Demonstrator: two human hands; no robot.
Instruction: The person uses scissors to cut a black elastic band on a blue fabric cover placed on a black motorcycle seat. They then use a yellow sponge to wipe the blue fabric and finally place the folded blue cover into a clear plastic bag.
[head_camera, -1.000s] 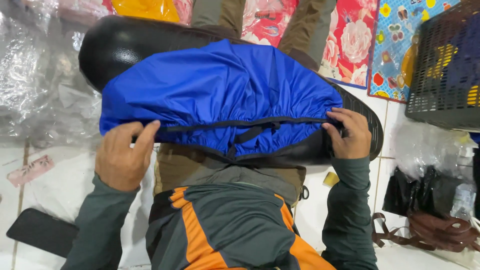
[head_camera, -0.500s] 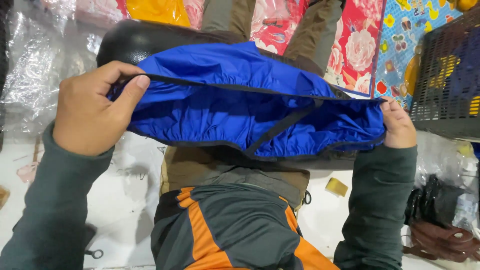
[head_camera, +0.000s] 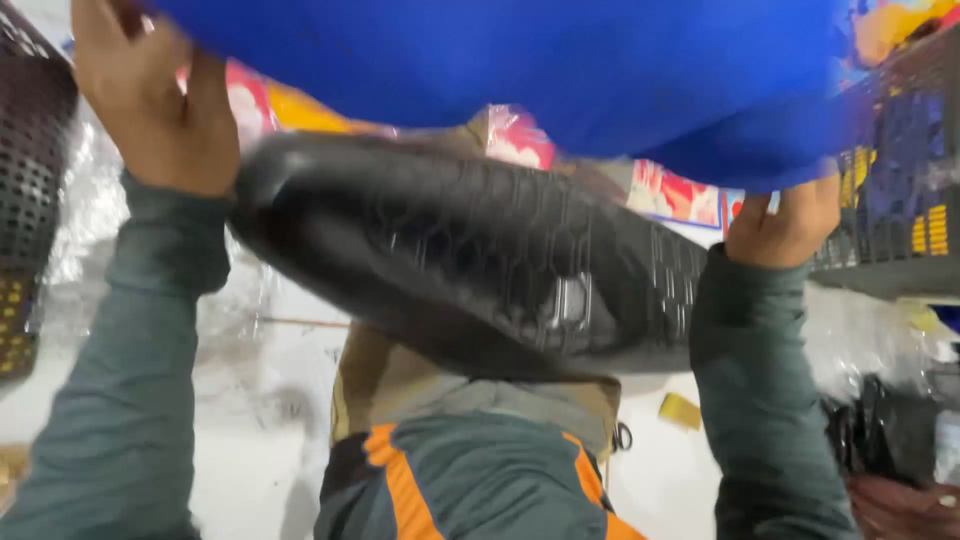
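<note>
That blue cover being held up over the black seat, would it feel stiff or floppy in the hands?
Probably floppy: the blue cover sags in a curve between the left hand and the right hand, so it looks like thin fabric. Likely light too, since fingers alone hold it up. The black seat beneath looks firmer and keeps its shape.

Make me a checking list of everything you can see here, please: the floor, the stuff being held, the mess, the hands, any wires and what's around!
Surface: white floor, partly covered by clear plastic wrap.
Job's things: blue fabric cover lifted high across the top of the view; black padded seat lies on the person's lap beneath it, bare.
Clutter: small yellow piece on the floor; dark bags at right.
Hands: left hand and right hand each grip an edge of the cover, arms raised.
Cables: nothing seen.
Surroundings: black mesh crates, one at left and one at right; bright flowered cloth behind; picture blurred.
</note>
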